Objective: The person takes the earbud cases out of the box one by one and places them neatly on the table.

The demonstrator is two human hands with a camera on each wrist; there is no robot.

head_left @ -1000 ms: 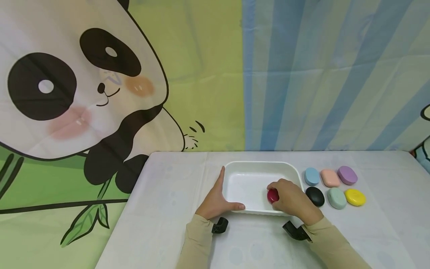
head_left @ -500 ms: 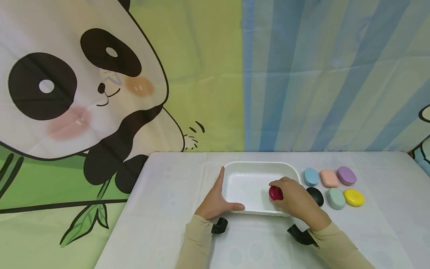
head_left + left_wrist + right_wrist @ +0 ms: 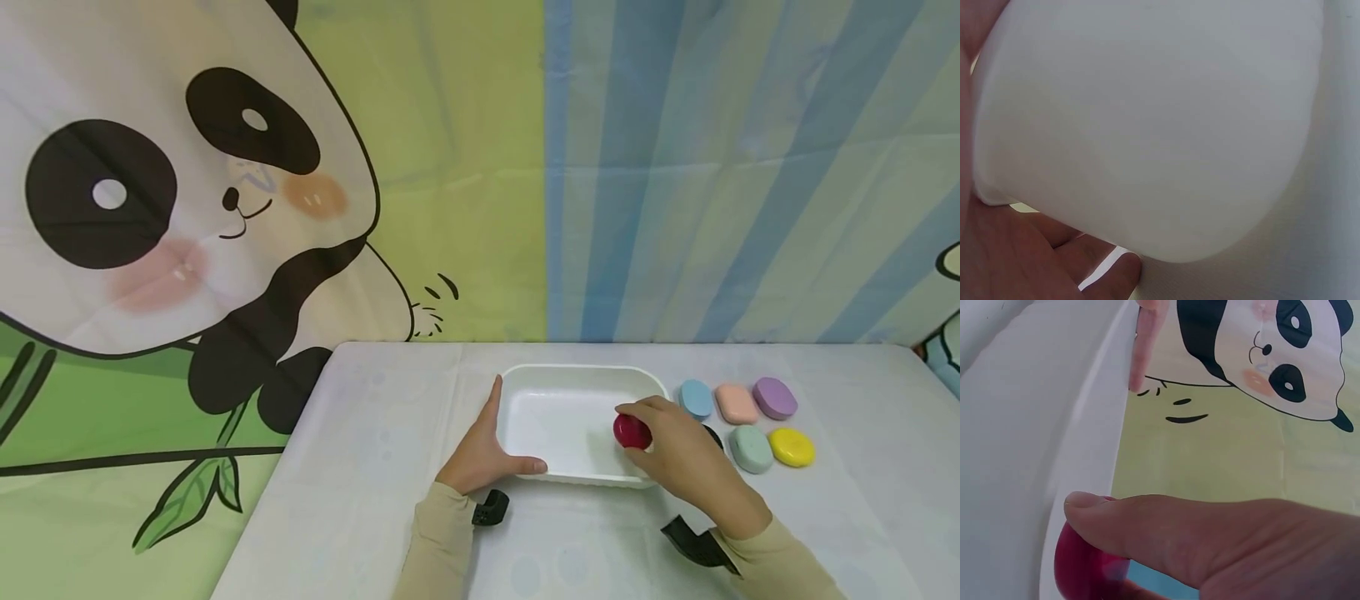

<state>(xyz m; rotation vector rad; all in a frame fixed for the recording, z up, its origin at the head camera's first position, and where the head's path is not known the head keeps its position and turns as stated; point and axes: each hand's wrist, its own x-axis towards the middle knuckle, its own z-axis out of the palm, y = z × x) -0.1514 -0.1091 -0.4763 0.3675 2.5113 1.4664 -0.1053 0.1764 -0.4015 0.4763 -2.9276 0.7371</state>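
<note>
A: Where is the red piece?

B: The right hand (image 3: pixel 678 458) pinches the red oval piece (image 3: pixel 632 431) between curled fingers and thumb, over the right end of the white tray (image 3: pixel 570 379), just inside its right rim. From the right wrist view, a fingertip lies across the top of the piece, with the tray wall right beside it.

A: And the other hand?

B: The left hand (image 3: pixel 483 450) rests on the table (image 3: pixel 375 467) at the tray's near left corner. The fingers are straight and pressed together along the left wall, while the thumb is spread out along the near wall. The left wrist view shows little but the tray's white outer wall against the palm.

A: How much room is there around the tray?

B: The tray's floor to the left of the red piece is bare. To the right of the tray, toward the table's right edge, lie a blue piece (image 3: pixel 695 398), a pink piece (image 3: pixel 736 403), a purple piece (image 3: pixel 775 397), a green piece (image 3: pixel 751 448) and a yellow piece (image 3: pixel 791 447). A black piece (image 3: pixel 714 434) is mostly hidden behind the right hand. The blue one lies just beside the tray's far right corner. Left of the tray the cloth runs open to the table's left edge, and a strip lies open along the near edge between the sleeves.
</note>
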